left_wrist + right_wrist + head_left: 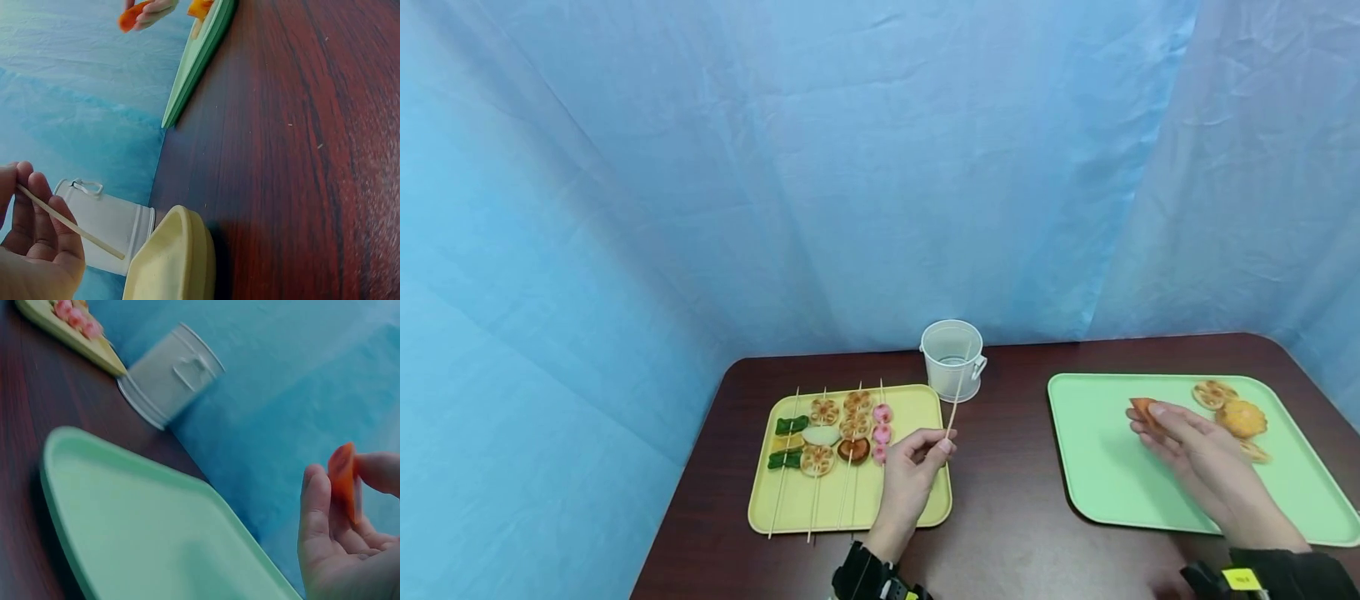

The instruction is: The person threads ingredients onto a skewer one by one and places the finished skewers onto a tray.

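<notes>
A thin wooden skewer is pinched near its lower part by my left hand, which is over the right side of the yellow tray. Its bare upper part slants up in front of the white bucket. My right hand holds an orange food slice between thumb and fingers, above the green tray. Beyond that hand lie lotus root slices and a yellow corn-like piece, partly hidden by it.
Several filled skewers lie side by side on the yellow tray, with green pieces, lotus slices, a brown mushroom and pink balls. Dark wooden table separates the trays. A blue curtain hangs behind.
</notes>
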`<state>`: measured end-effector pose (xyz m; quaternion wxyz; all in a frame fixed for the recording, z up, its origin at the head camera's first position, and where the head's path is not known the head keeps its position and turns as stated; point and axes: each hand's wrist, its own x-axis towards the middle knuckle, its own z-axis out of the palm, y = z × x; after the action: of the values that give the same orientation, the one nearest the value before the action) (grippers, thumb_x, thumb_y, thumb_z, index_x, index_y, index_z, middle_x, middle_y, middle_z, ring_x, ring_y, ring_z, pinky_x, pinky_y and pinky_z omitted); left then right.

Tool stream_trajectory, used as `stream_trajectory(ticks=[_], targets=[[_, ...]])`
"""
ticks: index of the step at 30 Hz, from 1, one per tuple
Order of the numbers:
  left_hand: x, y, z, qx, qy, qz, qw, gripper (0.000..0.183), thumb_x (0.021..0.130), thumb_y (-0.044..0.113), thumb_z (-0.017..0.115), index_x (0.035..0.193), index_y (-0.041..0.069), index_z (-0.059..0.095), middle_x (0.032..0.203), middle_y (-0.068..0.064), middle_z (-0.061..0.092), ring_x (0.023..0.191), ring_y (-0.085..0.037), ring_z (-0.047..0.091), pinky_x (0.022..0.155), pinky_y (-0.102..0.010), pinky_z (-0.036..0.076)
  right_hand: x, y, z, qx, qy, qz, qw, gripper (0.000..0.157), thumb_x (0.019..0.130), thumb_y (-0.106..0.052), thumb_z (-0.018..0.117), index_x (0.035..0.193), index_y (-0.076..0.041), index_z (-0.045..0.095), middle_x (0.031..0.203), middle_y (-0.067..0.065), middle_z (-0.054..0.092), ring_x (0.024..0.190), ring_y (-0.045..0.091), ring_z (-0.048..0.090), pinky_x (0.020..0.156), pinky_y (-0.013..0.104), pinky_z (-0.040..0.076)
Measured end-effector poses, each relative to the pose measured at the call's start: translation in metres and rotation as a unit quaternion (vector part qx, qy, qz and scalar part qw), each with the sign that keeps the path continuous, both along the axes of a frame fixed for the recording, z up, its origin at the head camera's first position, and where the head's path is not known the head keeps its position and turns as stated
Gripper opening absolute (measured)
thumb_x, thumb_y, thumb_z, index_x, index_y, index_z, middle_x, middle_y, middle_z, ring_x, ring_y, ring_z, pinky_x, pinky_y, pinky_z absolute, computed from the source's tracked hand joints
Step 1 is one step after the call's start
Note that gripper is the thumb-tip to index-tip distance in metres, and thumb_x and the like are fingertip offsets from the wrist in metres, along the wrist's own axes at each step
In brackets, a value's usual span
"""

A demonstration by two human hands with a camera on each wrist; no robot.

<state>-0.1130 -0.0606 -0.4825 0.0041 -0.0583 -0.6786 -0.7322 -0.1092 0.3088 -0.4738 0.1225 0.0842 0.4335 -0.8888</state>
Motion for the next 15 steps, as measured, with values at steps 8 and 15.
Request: stream_trajectory(ticks=[8,15], targets=[[0.006,0.005,0.001,-0.057,0.01,-0.037,0.9976,0.02,0.092,0.007,0.061,0.102,-0.009,0.07,0.093,-0.02,0.07,0.072,-0.018,0.064,0.066,-0.026,0.054,-0.011,-0.039,0.008,0.017,0.022,0.026,0.999,0.024,0.101,-0.018,0.048,0.113,-0.013,0.069,0.11,0.006,0.07,0.101,0.017,0.066,0.083,0.026,0.052],[0.01,0.01,-0.002,-0.097,0.055,-0.043,0.9928,0.022,0.095,0.013,0.059,0.102,-0.003,0.072,0.074,-0.018,0.066,0.056,-0.021,0.053,0.05,-0.016,0.042,-0.021,-0.06,0.018,0.002,0.042,0.028,0.999,0.024,0.102,-0.017,0.047,0.115,-0.01,0.067,0.11,0.008,0.07,0.1,0.016,0.066,0.082,0.025,0.052]])
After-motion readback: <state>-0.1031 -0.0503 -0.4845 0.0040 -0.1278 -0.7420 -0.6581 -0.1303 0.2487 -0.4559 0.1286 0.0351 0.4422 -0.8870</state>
